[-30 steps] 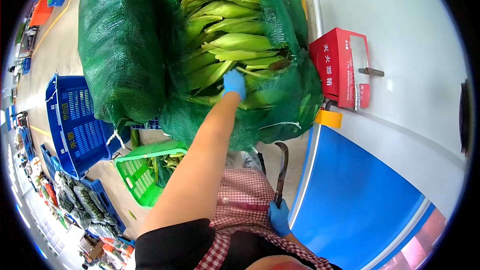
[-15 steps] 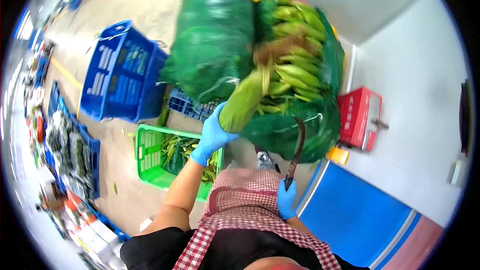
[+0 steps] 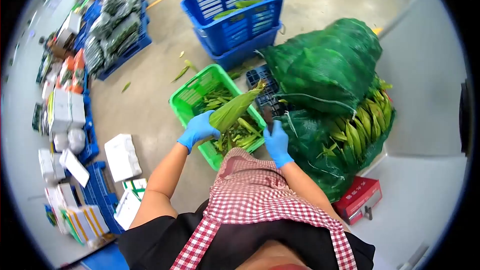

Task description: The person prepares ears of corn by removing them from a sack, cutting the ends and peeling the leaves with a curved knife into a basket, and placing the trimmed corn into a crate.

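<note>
My left hand (image 3: 200, 129), in a blue glove, is shut on the base of a green ear of corn (image 3: 231, 112). The ear, still in its husk, slants up and right over a green crate (image 3: 176, 101) of husk scraps and trimmings. My right hand (image 3: 277, 142), also gloved, grips a knife (image 3: 268, 116) with a dark blade, seen foreshortened and blurred. The blade is just right of the ear, apart from it in this view. Right of my hands, an open green mesh sack (image 3: 320, 172) holds many husked-in corn ears (image 3: 361, 130).
A full green mesh sack (image 3: 325, 65) lies behind the open one. Stacked blue crates (image 3: 235, 35) stand ahead, with ears in the top one. A red box (image 3: 357, 200) sits by the right wall. Pallets of bagged produce (image 3: 120, 25) and white foam boxes (image 3: 121, 157) line the left.
My view and body have turned left, from the sacks to the green crate. The ear has come over the crate, and the knife has moved up close to it.
</note>
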`<state>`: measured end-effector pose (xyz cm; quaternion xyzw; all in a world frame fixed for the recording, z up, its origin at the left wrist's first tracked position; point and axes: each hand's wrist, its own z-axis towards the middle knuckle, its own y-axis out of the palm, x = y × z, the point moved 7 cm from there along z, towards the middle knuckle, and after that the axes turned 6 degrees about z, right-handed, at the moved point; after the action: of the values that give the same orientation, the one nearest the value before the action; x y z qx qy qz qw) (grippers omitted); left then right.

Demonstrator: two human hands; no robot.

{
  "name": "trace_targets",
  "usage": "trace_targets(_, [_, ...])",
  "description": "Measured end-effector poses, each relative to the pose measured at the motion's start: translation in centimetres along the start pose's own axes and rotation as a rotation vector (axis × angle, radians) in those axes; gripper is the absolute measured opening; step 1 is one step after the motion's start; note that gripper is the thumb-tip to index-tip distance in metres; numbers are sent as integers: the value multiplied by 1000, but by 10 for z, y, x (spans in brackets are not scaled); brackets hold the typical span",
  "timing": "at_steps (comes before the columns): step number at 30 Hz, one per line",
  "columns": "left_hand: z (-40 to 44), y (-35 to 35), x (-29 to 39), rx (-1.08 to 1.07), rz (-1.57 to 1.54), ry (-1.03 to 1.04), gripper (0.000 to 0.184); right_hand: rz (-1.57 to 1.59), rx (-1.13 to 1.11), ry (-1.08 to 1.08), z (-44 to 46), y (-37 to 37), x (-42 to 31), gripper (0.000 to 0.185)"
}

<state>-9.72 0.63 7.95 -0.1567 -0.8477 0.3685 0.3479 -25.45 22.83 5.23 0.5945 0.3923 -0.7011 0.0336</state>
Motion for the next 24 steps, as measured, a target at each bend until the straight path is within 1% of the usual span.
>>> trace_targets(1, [-9,-4,-17,-8,-16,-42,82,-375,-307,134,0,45,55,33])
trace_targets(2, [-17,-8,-34,-13,-31,-83,82,-545,-625,235,-19,71,103,35])
trace_targets(3, [-28,-13,-50,-7,-49,-106,81,-521,-675,195,-37,73,112,37])
trace_targets(4, [-35,-16,-65,70,-299,-30,80,-427,-561,241,-44,62,104,36])
trace_targets(5, [-43,-12,-82,143,-549,51,79,-457,-480,416,-40,58,121,35])
trace_targets(6, [-53,-6,-99,199,-792,129,78,-422,-330,337,-29,54,127,33])
trace_targets(7, [-67,-10,-90,202,-980,89,73,-366,-321,346,-22,48,121,34])
trace_targets(8, [-64,-17,-89,272,-1192,115,72,-306,-297,348,-2,40,96,35])
trace_targets(10, [-50,-30,-86,403,-1623,164,69,-286,-186,127,23,25,25,27])
trace_targets(13, [-30,-71,-57,563,-1589,262,60,403,37,-10,34,1,-80,10])
trace_targets(14, [-11,-64,-63,596,-1589,227,51,634,112,-61,32,-8,-112,5])
trace_targets(15, [-1,-59,-61,643,-1620,224,49,759,233,-206,27,-16,-140,7])
trace_targets(16, [9,-55,-57,688,-1648,220,47,850,343,-253,21,-14,-146,3])
trace_targets(17, [17,-47,-55,739,-1707,209,48,1200,267,-12,28,29,-78,6])
trace_targets(18, [24,-38,-53,787,-1764,195,49,904,97,66,20,68,-33,13])
trace_targets(19, [32,-30,-53,834,-1823,186,50,590,-79,90,11,107,11,20])
trace_targets(20, [40,-22,-54,857,-1761,150,52,-374,-303,-49,-13,132,30,28])
trace_targets(21, [48,-15,-58,880,-1695,115,54,-389,-585,38,-36,140,64,33])
trace_targets(22, [56,-13,-66,901,-1615,86,56,-339,-661,181,-42,133,81,34])
trace_targets(23, [67,-8,-76,911,-1683,118,59,-299,-725,326,-49,126,97,36])
trace_targets(24, [78,-2,-86,851,-1720,126,59,-220,-585,532,-50,99,107,35])
